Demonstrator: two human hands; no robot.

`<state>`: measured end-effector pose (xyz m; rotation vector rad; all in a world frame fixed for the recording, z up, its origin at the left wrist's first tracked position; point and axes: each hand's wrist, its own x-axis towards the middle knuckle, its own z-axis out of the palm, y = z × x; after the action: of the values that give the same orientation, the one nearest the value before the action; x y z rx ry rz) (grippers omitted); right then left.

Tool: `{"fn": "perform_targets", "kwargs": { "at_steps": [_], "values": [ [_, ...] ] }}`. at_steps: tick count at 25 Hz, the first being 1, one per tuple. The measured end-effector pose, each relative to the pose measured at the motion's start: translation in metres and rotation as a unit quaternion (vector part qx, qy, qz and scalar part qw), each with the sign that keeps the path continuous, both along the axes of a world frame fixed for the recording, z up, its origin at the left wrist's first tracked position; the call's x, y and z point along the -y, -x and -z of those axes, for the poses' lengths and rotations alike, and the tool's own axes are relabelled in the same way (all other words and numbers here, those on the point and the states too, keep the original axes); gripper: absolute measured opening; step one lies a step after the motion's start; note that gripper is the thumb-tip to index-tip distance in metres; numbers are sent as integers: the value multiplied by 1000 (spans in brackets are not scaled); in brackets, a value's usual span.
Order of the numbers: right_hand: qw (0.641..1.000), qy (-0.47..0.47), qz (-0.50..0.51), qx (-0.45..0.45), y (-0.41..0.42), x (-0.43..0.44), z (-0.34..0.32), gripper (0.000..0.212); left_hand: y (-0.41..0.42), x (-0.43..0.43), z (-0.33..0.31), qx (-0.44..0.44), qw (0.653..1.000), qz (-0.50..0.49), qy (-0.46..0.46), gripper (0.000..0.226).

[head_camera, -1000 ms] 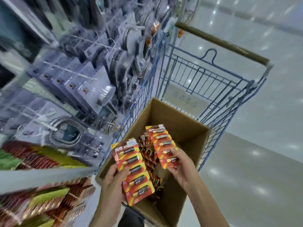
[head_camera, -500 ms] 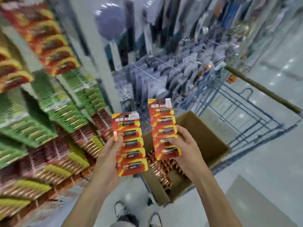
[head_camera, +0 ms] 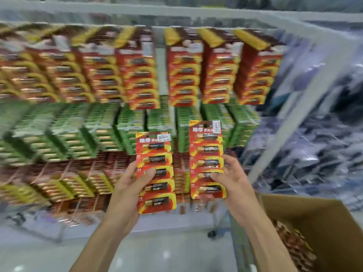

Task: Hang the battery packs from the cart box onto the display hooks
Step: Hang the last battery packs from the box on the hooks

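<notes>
Both hands (head_camera: pixel 129 185) (head_camera: pixel 233 183) each gripping a red battery strip (head_camera: pixel 156 173) (head_camera: pixel 207 160), seemingly short of the blurred display.

- We see the left hand (head_camera: pixel 128 186) gripping a red battery strip (head_camera: pixel 156 171) at frame centre.
- The right hand (head_camera: pixel 232 178) pinches a second strip (head_camera: pixel 207 160), held slightly higher.
- Blurred hanging battery packs (head_camera: pixel 184 75) fill the upper frame.
- The cardboard box (head_camera: pixel 322 214) sits lower right.

Both forearms reach up and forward, bare. The left hand (head_camera: pixel 131 183) and right hand (head_camera: pixel 230 178) are raised side by side, apart (thumbs toward the viewer), fingers curled in a grip.
</notes>
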<state>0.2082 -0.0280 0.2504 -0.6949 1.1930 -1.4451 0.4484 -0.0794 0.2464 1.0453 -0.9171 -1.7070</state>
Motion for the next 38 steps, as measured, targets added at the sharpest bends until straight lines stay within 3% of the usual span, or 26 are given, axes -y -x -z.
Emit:
{"fn": "perform_targets", "kwargs": {
  "at_steps": [7, 14, 19, 22, 30, 34, 38],
  "values": [
    [992, 2, -121, 37, -214, 69, -8, 46, -216, 19, -22, 26, 991, -122, 51, 38],
    [975, -23, -213, 55, -346, 130, -28, 55, -341, 45, -38, 15, 974, -218, 61, 36],
    [963, -7, -257, 81, -397, 180, -40, 74, -387, 75, -52, 22, 965, -252, 76, 46],
    [955, 0, -282, 95, -416, 209, -41, 80, -401, 94, -61, 35, 961, -260, 86, 37],
    [942, 28, -317, 105, -458, 258, -68, 53, -439, 139, -70, 1, 954, -292, 74, 31],
    [951, -9, -277, 135, -492, 270, -64, 44, -471, 167, -76, -12, 949, -309, 54, 33],
    [963, -22, -218, 155, -525, 272, -62, 45, -508, 192, -97, -16, 952, -287, 101, 41]
  ]
}}
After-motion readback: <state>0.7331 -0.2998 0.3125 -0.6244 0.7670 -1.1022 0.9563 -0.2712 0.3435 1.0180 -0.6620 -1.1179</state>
